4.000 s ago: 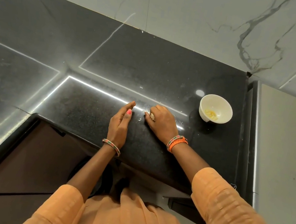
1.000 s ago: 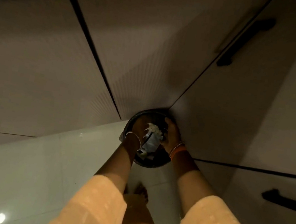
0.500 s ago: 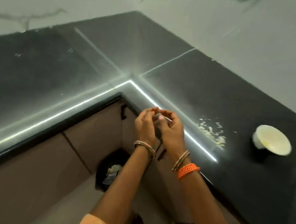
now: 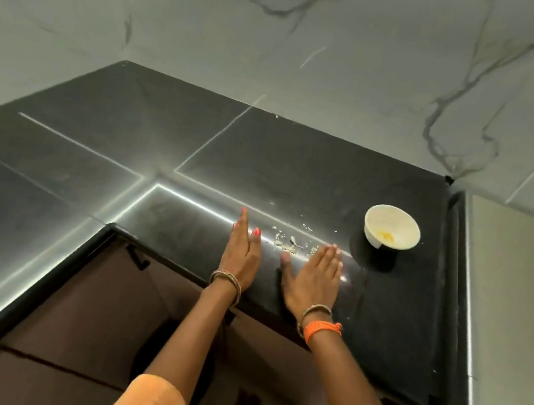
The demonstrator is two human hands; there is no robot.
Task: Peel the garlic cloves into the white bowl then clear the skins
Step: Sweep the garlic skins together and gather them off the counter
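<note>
Skins (image 4: 287,243) sit mid-frame on the black worktop (image 4: 314,174), in a loose strip running left-right between my two hands, white bowl (image 4: 392,227) well apart at right w/ cloves inside. Left hand (image 4: 239,254) on edge, fingers straight; right hand (image 4: 315,275) flat, fingers spread, neither grip pinching anything. Right fingertips nearly touch the strip, so I'd sweep w/ right toward left.

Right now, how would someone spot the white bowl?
Find the black counter under the marble wall. Near its right end stands the white bowl, beyond the right hand. It is the only dish there, with yellowish bits inside.
</note>
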